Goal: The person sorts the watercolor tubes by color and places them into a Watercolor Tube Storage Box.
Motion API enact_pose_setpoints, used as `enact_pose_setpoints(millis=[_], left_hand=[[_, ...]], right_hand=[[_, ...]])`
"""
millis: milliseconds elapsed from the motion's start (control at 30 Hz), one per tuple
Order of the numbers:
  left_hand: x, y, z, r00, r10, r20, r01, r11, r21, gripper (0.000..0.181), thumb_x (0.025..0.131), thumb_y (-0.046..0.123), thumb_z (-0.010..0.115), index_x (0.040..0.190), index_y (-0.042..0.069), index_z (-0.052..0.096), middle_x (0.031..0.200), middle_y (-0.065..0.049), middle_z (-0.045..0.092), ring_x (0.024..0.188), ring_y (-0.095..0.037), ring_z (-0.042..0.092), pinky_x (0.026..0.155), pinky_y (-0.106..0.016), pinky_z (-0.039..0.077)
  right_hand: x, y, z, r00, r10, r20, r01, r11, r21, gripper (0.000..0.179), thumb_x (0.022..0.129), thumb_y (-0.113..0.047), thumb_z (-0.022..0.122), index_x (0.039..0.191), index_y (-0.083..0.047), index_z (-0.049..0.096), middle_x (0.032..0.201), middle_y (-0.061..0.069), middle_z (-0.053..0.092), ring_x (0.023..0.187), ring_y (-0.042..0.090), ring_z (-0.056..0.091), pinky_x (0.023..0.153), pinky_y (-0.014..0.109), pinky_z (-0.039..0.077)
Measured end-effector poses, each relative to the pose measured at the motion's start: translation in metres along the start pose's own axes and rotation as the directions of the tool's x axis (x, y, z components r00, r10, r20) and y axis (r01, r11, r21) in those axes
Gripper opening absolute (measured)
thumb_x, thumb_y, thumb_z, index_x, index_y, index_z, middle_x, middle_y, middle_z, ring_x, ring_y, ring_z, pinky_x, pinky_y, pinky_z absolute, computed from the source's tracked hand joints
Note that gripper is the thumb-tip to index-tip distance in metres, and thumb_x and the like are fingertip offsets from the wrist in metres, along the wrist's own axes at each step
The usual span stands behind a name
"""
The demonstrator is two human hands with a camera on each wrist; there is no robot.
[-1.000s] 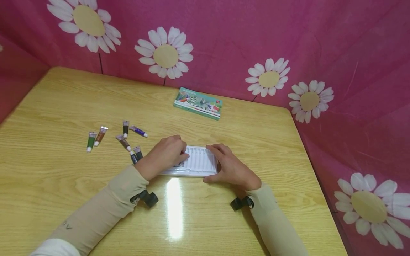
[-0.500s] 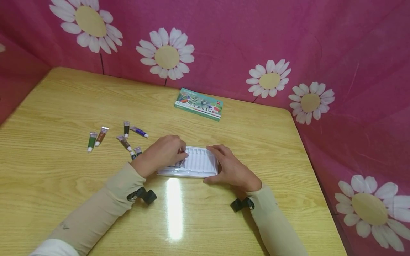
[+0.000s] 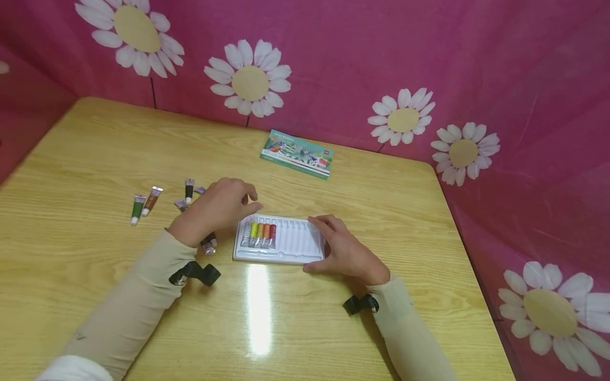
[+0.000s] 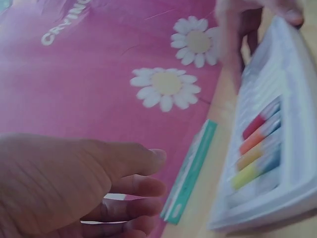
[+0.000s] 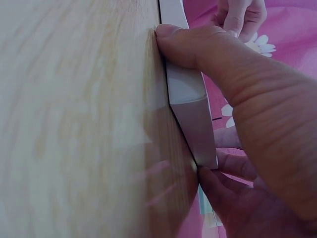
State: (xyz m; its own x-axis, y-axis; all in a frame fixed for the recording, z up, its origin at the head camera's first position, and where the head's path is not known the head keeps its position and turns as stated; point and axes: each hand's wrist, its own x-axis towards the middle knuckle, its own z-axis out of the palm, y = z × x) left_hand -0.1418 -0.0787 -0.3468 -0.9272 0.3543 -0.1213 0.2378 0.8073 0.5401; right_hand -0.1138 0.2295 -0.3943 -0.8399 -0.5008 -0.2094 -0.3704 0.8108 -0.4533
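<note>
The white plastic paint tray (image 3: 300, 241) lies on the table, with several paint tubes (image 3: 263, 235) side by side in its left slots, among them yellow, orange and red. My right hand (image 3: 345, 248) grips the tray's right end, thumb on the near edge and fingers at the far one. In the right wrist view the thumb presses the tray's side wall (image 5: 185, 84). My left hand (image 3: 221, 203) is in the air at the tray's far left corner, fingers loosely bent and holding nothing. Below its wrist, dark tubes (image 3: 208, 243) lie partly hidden.
Left on the table lie a green tube (image 3: 136, 209), a brown tube (image 3: 152, 201) and a black tube (image 3: 189, 190); others are partly covered by my left hand. A green paint box (image 3: 297, 153) lies at the back. A pink flowered cloth (image 3: 324, 63) hangs behind the table.
My left hand has lifted off the tray and moved left and away from me, uncovering the coloured tubes in the slots. My right hand has stayed on the tray's right end.
</note>
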Motion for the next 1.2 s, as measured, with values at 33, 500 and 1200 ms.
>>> enact_pose_setpoints(millis=[33, 500, 1200], left_hand=[[-0.001, -0.002, -0.003, 1.0, -0.008, -0.003, 0.008, 1.0, 0.001, 0.033, 0.1, 0.032, 0.068, 0.12, 0.006, 0.074, 0.102, -0.01, 0.072, 0.087, -0.022, 0.059, 0.072, -0.032, 0.047], [-0.017, -0.032, -0.036, 0.993, -0.11, -0.043, 0.111, 0.994, -0.001, 0.039, 0.101, 0.036, 0.066, 0.126, 0.007, 0.07, 0.113, -0.016, 0.071, 0.094, -0.028, 0.061, 0.079, -0.04, 0.051], [-0.034, -0.068, -0.068, 0.978, -0.201, -0.063, 0.197, 0.978, -0.063, 0.049, 0.102, 0.049, 0.06, 0.13, 0.009, 0.066, 0.122, -0.022, 0.066, 0.084, -0.034, 0.06, 0.06, -0.036, 0.046]], right_hand=[[0.0, 0.0, 0.0, 1.0, -0.002, 0.001, 0.002, 1.0, 0.002, 0.11, 0.073, -0.051, 0.091, 0.162, -0.02, 0.035, 0.158, 0.003, 0.038, 0.139, 0.024, 0.042, 0.118, 0.045, 0.044], [-0.001, -0.001, 0.001, 1.0, 0.026, 0.012, -0.026, 1.0, 0.001, 0.109, 0.073, -0.051, 0.091, 0.162, -0.023, 0.034, 0.16, 0.001, 0.036, 0.138, 0.023, 0.042, 0.117, 0.045, 0.046], [-0.001, -0.002, -0.002, 1.0, 0.021, 0.008, -0.021, 1.0, -0.012, 0.109, 0.074, -0.051, 0.09, 0.162, -0.021, 0.034, 0.16, 0.002, 0.036, 0.139, 0.024, 0.042, 0.118, 0.044, 0.045]])
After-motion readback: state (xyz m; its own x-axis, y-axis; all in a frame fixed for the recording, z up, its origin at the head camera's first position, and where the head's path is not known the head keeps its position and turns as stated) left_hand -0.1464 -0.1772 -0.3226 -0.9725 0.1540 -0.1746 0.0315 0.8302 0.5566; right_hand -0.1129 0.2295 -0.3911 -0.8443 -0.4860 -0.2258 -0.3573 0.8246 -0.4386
